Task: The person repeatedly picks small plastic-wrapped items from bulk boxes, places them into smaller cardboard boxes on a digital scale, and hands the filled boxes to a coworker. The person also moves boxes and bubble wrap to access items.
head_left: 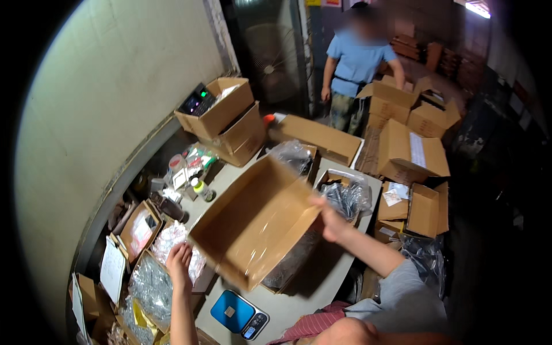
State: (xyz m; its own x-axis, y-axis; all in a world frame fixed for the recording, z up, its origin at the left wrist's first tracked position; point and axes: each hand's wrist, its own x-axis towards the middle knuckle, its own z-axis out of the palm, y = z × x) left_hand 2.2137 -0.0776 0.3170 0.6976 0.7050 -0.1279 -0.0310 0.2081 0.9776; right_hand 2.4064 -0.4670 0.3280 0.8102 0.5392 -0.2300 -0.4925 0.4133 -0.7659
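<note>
An open cardboard box (259, 221), tilted with its hollow inside facing me, is held above the table by my right hand (332, 223). Those fingers are closed on its right edge and slightly blurred. My left hand (180, 260) hangs just off the box's left edge, loosely bent and with nothing visible in it. Below that hand lie crumpled white and pinkish plastic bags (172, 237). Partly hidden beneath the held box is another carton with clear plastic bagging (287, 265). A small digital scale (233, 310) with a blue plate sits near me, a small pale square on it.
Stacked cartons (233, 135) and a green-capped bottle (201, 188) stand at the back left. Along the left are bins of clear bags (150, 287). A box of dark bagged items (345, 195) lies right of centre. Beyond, a person in blue (359, 63) reaches into open cartons (391, 100).
</note>
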